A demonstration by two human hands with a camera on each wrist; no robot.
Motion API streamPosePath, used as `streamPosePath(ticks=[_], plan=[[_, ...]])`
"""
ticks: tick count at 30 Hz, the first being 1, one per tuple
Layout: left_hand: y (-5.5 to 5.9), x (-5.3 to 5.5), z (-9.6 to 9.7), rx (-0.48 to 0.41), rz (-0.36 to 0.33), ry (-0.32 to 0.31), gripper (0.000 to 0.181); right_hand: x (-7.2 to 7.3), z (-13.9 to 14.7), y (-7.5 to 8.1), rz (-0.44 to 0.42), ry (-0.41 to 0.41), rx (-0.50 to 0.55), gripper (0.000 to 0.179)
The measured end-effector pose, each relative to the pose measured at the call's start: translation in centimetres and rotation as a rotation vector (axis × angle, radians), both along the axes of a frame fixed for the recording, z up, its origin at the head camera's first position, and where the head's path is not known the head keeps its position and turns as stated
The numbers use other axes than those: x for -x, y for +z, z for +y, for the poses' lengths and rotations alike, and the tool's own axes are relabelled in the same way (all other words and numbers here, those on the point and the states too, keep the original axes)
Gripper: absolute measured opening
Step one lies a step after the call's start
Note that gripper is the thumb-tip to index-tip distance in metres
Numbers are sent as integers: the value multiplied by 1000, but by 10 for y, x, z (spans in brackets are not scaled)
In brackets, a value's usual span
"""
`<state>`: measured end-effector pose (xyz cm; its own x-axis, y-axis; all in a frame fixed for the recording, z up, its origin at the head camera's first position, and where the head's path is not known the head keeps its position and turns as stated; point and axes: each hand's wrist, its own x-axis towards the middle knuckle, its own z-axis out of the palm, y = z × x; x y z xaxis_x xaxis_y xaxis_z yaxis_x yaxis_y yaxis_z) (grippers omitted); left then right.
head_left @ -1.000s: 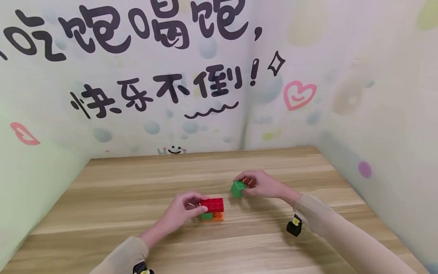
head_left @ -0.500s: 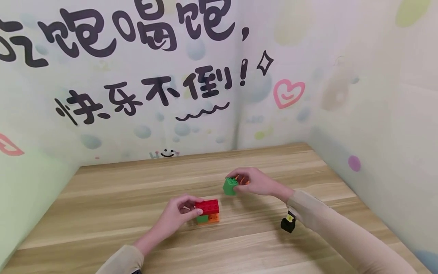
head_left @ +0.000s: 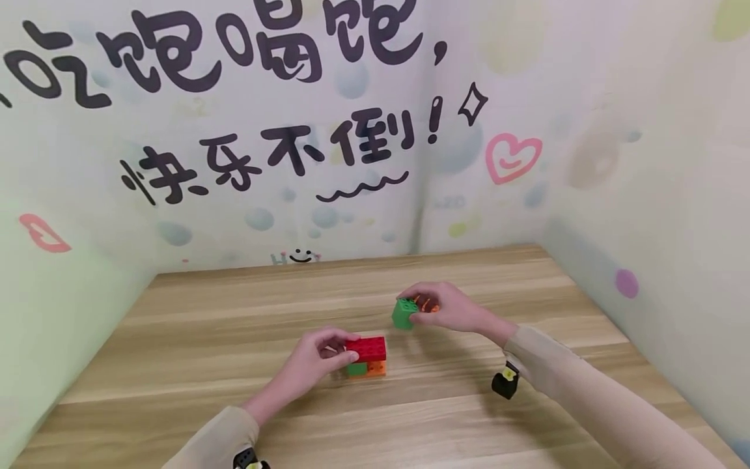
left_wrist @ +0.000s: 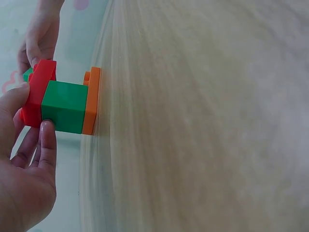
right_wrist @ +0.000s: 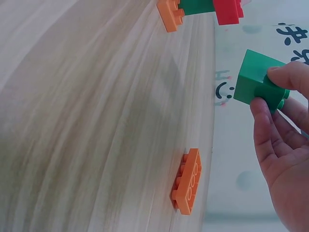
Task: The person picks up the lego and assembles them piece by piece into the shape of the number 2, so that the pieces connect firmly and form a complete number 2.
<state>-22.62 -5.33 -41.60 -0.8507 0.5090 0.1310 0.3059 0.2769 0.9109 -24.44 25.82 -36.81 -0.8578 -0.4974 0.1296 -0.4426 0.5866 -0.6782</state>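
On the table stands a small stack: a red brick (head_left: 368, 348) on top, a green block (left_wrist: 65, 107) under one end of it, and an orange brick (left_wrist: 91, 101) at the bottom. My left hand (head_left: 319, 355) pinches the left end of the red brick, one fingertip also touching the green block. Behind and to the right of the stack, my right hand (head_left: 448, 307) holds a second green block (right_wrist: 260, 79) between thumb and fingers, above the table. The two green blocks are apart. The fingers partly cover the held block's studded side.
A loose orange brick (right_wrist: 188, 182) lies on its side on the table near the right hand, mostly hidden behind its fingers in the head view. The wooden table (head_left: 234, 312) meets printed walls (head_left: 351, 228) at the back and sides.
The right hand and its green block have moved slightly up and to the left, closer over the stack's side. The left hand keeps its grip on the red brick. The head view swayed and returned.
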Motion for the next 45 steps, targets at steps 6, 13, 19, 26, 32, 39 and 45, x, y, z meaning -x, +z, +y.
streamPosePath(ticks=[6, 13, 19, 26, 32, 39, 45], plan=[[1, 1, 7, 9, 16, -28, 31, -5, 7, 1, 26, -13, 2, 38], [2, 3, 13, 18, 17, -31, 30, -9, 10, 5, 46, -37, 4, 38], [2, 5, 18, 13, 21, -49, 28, -13, 13, 8, 67, -70, 5, 38], [2, 7, 20, -6, 31, -79, 29, -14, 14, 11, 65, -112, 9, 39], [2, 7, 22, -11, 19, -67, 28, -15, 11, 14, 86, -132, 16, 38], [3, 6, 15, 7, 16, -35, 28, -16, -4, 21, 106, -109, 31, 39], [0, 3, 3, 7, 28, -6, 29, -12, -18, 21, 111, -69, 58, 38]])
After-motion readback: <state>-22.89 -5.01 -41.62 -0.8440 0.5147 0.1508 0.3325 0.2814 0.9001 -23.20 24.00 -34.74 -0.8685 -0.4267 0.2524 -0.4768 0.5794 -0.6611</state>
